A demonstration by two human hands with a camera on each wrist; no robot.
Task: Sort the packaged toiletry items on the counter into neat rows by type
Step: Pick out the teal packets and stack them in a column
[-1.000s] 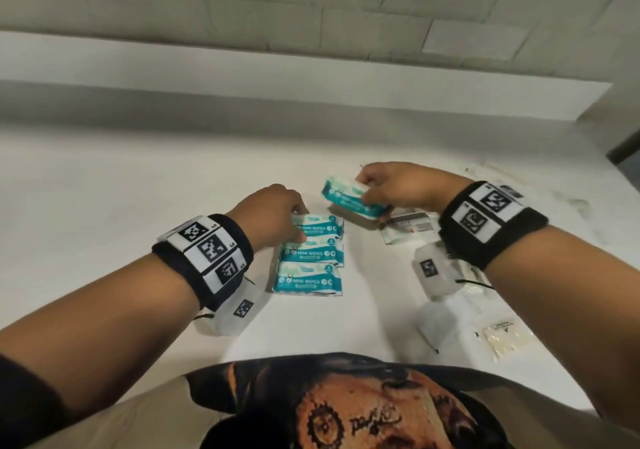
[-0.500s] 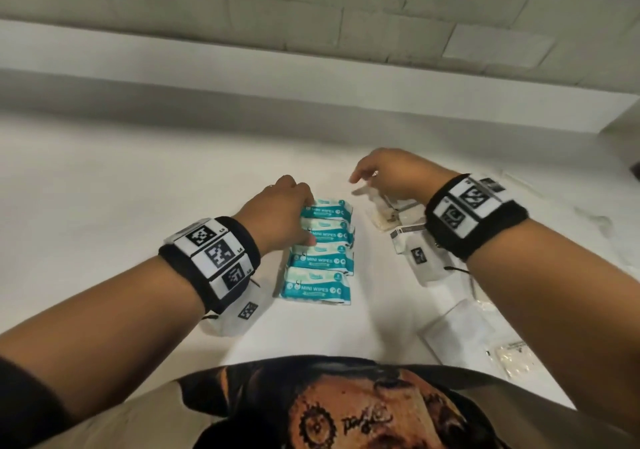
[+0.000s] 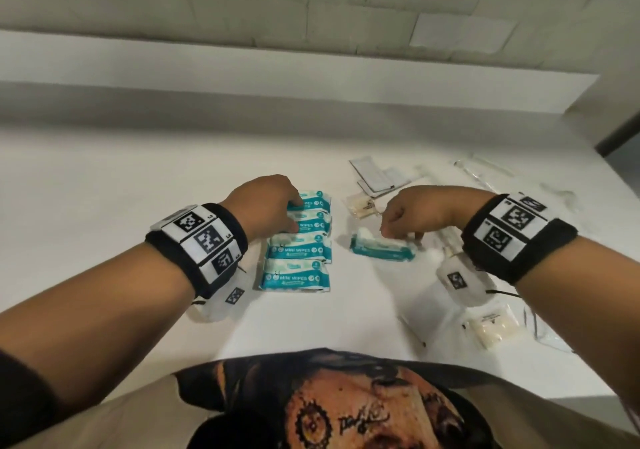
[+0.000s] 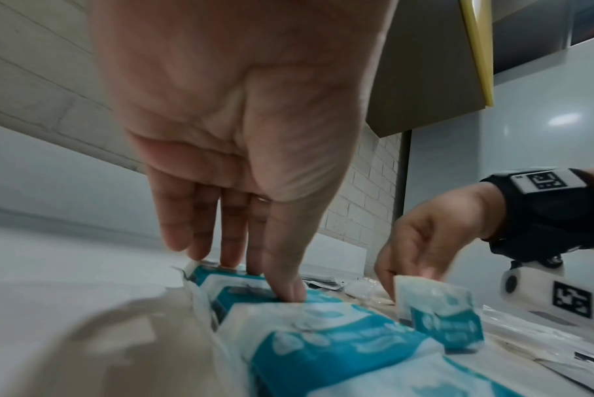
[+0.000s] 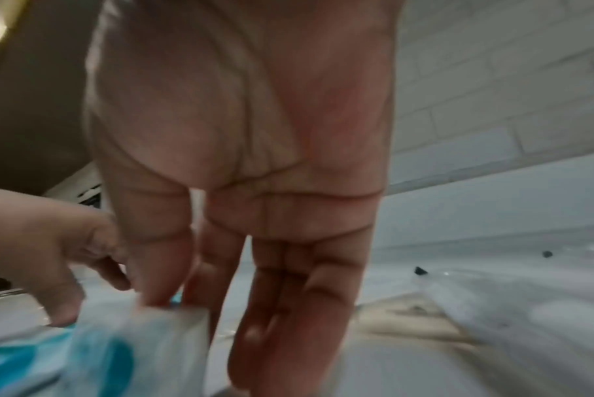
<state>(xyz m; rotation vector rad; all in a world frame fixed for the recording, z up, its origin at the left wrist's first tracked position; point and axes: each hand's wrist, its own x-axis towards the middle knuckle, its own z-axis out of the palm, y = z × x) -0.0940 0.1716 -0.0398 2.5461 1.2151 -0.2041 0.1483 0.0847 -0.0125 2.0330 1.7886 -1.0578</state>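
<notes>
Several teal-and-white mini wipes packs (image 3: 300, 248) lie in one column on the white counter (image 3: 138, 171). My left hand (image 3: 293, 217) rests on the far end of that column, straight fingers (image 4: 227, 252) and thumb pressing down on the packs (image 4: 322, 349). Right of the column, my right hand (image 3: 398, 235) pinches one more wipes pack (image 3: 381, 250) by its top edge, low over the counter. The same pack (image 5: 125, 346) is blurred in the right wrist view, held between thumb and finger of that hand (image 5: 176, 300). In the left wrist view this pack (image 4: 441, 317) stands on edge.
Flat grey sachets (image 3: 377, 178) and a cream packet (image 3: 362, 204) lie behind my right hand. Another cream packet (image 3: 491, 325) and clear plastic wrappers (image 3: 485, 168) are scattered at the right. A tiled wall backs the counter; its front edge is at my body.
The pack my right hand held a second ago now lies at the column's far end. The right hand reached to the back right, then came nearer holding another wipes pack. The left hand stayed.
</notes>
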